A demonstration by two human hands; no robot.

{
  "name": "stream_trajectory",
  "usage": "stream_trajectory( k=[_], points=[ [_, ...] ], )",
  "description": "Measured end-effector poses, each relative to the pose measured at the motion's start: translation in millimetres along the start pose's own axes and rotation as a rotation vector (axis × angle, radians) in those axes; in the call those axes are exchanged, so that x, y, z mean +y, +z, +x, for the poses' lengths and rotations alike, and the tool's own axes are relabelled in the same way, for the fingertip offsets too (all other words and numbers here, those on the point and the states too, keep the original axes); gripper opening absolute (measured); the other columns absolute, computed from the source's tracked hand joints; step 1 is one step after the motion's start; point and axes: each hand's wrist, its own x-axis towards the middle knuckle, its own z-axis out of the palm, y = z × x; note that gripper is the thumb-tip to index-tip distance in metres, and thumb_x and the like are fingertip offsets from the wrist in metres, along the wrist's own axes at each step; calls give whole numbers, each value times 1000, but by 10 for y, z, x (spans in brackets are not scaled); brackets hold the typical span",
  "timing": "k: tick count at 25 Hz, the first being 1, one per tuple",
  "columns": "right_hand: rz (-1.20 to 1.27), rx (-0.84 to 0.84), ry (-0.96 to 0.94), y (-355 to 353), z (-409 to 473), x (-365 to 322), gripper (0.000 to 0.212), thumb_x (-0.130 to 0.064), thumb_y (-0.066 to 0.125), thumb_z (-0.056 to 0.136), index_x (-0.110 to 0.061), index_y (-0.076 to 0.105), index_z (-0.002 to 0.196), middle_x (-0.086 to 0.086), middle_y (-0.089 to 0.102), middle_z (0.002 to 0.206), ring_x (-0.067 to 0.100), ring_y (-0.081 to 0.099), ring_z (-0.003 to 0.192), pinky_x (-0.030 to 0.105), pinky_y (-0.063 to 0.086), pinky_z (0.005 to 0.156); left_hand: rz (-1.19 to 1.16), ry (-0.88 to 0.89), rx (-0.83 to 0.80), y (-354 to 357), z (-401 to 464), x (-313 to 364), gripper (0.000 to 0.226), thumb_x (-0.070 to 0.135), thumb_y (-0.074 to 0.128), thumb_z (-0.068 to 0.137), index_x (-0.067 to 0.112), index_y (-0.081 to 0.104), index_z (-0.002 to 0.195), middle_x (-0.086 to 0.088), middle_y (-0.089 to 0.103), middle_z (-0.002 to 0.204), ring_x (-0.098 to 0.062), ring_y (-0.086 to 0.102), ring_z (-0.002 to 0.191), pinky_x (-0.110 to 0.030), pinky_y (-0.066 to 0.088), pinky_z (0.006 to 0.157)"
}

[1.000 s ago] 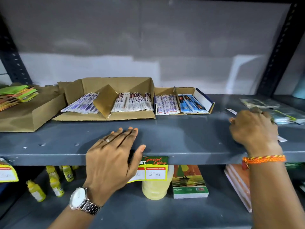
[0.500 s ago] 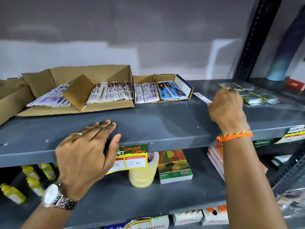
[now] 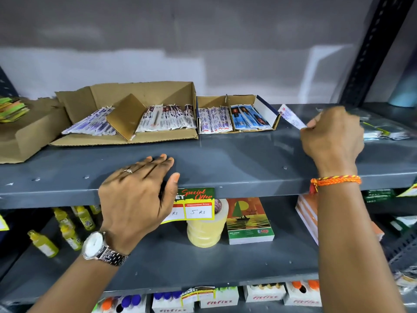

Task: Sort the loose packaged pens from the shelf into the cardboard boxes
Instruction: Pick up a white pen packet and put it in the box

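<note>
My right hand (image 3: 331,134) is closed on one end of a white packaged pen (image 3: 291,118), lifted a little off the grey shelf (image 3: 225,159), just right of the small cardboard box (image 3: 237,114). That box holds white and blue pen packets. The large cardboard box (image 3: 126,114) to its left holds two sloping rows of packaged pens split by a cardboard divider. More loose packets (image 3: 383,132) lie at the right, partly hidden behind my right hand. My left hand (image 3: 137,195) rests flat on the shelf's front edge, fingers spread, holding nothing.
A brown paper bag (image 3: 27,136) with coloured paper (image 3: 13,108) on top stands far left. Below the shelf are a price tag (image 3: 194,204), tape rolls (image 3: 205,229), a notebook (image 3: 248,220) and yellow bottles (image 3: 67,229). A black upright post (image 3: 370,50) bounds the right side.
The view swung right and then back left. My right hand picked the white packaged pen off the shelf and raised it. My left hand kept its place on the shelf edge.
</note>
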Motion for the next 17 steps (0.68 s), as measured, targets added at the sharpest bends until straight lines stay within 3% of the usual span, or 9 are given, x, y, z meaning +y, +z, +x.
stream_trajectory(
  k=[4,6,9,12,17],
  points=[
    [352,20,-5,-104,-50,-166,11,-30,76,74,-20,71,77,2,73,79,28,70,83,35,55,74,16,39,-43,1,-27,-34,62,54,30,106,14,74,121,-4,75,121,-26,71,112,-38,53,84],
    [694,-127,-38,-117,-149,-339,16,-29,82,71,-18,71,70,-3,73,67,16,72,66,33,58,66,21,55,-65,-9,-37,-53,65,59,31,104,14,73,124,-5,73,124,-26,70,115,-39,54,88],
    [1050,-451,-64,-51,-363,-636,13,-8,79,78,-10,68,71,-5,71,54,4,62,45,17,49,46,23,62,-97,-42,-27,-59,69,63,29,103,14,72,126,-4,73,126,-25,69,116,-37,52,90],
    [1083,-640,-79,28,-517,-839,12,-2,77,78,-4,65,77,5,73,63,6,62,45,16,49,43,41,49,-124,-76,-33,-88,72,65,27,102,14,72,127,-5,72,126,-25,69,118,-36,52,92],
    [1062,-769,-63,114,-539,-996,18,5,75,78,-3,63,90,11,68,71,8,64,51,16,53,46,82,37,-169,-111,-77,-207,79,69,26,100,11,69,130,-8,70,130,-26,67,121,-38,52,95]
  ],
)
